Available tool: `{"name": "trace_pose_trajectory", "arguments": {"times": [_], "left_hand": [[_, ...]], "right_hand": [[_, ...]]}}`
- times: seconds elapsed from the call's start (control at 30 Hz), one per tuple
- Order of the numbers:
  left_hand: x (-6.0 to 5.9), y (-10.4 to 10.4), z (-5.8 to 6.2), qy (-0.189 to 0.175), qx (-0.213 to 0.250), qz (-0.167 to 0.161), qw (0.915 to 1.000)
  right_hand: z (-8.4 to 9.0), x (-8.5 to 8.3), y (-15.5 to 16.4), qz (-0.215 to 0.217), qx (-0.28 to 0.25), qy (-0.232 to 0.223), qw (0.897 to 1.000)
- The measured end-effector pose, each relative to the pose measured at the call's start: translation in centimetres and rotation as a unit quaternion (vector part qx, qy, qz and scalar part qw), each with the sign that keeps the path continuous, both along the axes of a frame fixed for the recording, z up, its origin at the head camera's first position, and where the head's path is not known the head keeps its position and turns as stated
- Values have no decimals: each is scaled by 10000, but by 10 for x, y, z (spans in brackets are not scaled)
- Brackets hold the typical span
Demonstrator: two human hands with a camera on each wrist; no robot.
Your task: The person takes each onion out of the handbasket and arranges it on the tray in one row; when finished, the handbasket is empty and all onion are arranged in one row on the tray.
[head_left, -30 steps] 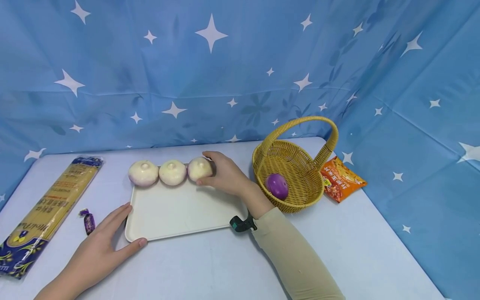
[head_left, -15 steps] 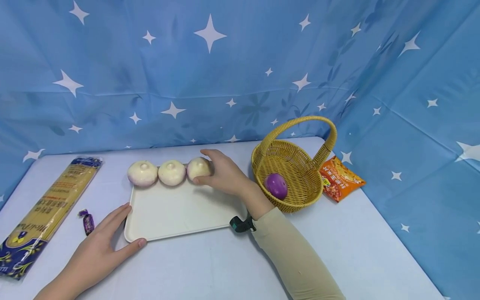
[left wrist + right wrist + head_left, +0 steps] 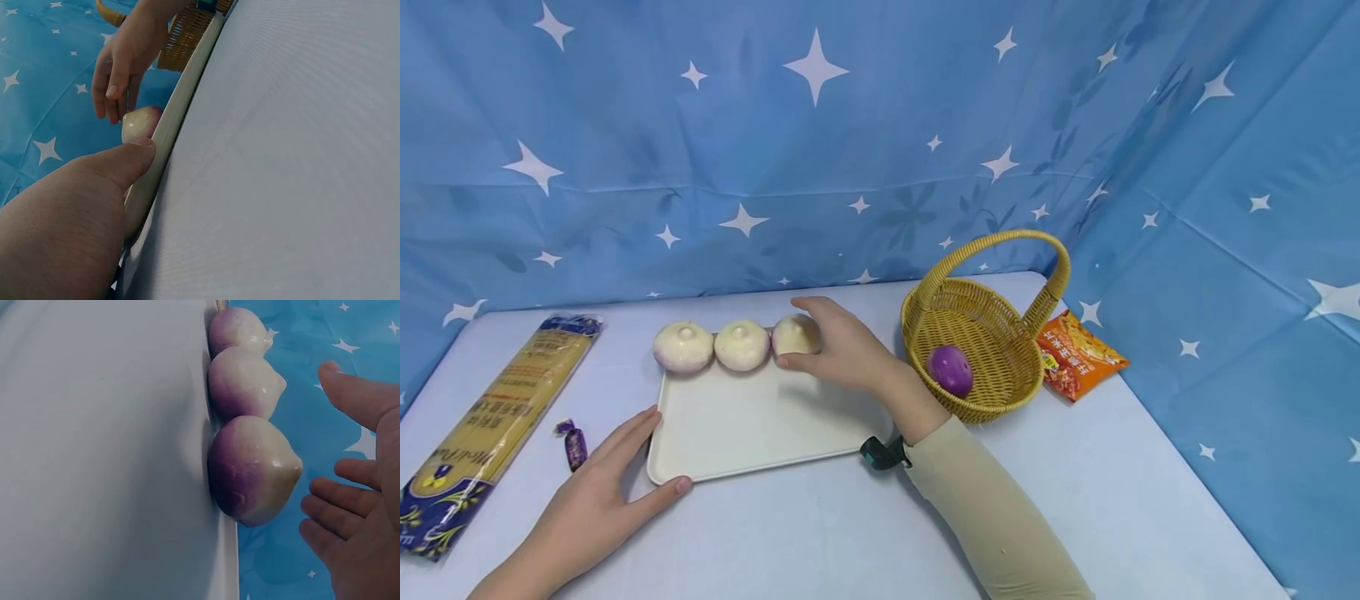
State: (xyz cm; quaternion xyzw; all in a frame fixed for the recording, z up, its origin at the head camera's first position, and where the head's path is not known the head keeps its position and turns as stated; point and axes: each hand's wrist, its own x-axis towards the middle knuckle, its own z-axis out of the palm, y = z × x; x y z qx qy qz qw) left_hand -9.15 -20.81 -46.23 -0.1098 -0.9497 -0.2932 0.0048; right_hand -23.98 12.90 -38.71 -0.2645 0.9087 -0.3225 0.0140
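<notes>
Three white-and-purple onions [image 3: 682, 347] [image 3: 742, 344] [image 3: 793, 333] sit in a row along the far edge of a cream tray [image 3: 752, 433]. My right hand [image 3: 831, 346] hovers at the rightmost onion [image 3: 250, 472]. Its fingers [image 3: 340, 503] are spread, and a small gap from the onion shows in the right wrist view. My left hand [image 3: 602, 492] lies flat at the tray's near left corner, the thumb [image 3: 122, 164] against the tray rim [image 3: 181, 100].
A yellow wicker basket [image 3: 917, 329] with a handle stands right of the tray and holds a purple onion [image 3: 950, 370]. An orange snack packet [image 3: 1078, 354] lies beyond the basket. A long pasta packet [image 3: 497, 417] and a purple candy [image 3: 575, 443] lie at the left.
My right hand has loosened from the rightmost onion, with the fingers now spread off it. The left hand and the tray have stayed put.
</notes>
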Motion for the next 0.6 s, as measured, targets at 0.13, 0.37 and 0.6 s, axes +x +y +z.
{"name": "trace_pose_trajectory", "arguments": {"times": [0.13, 0.37, 0.6], "left_hand": [[0, 0, -1, 59, -15, 1, 10000], [-1, -1, -1, -26, -15, -7, 10000], [-1, -2, -1, -117, -28, -28, 9999]], "right_hand": [[2, 2, 0, 53, 84, 132, 9999], [9, 7, 2, 179, 197, 324, 9991], [19, 21, 9, 302, 270, 386, 9984]]}}
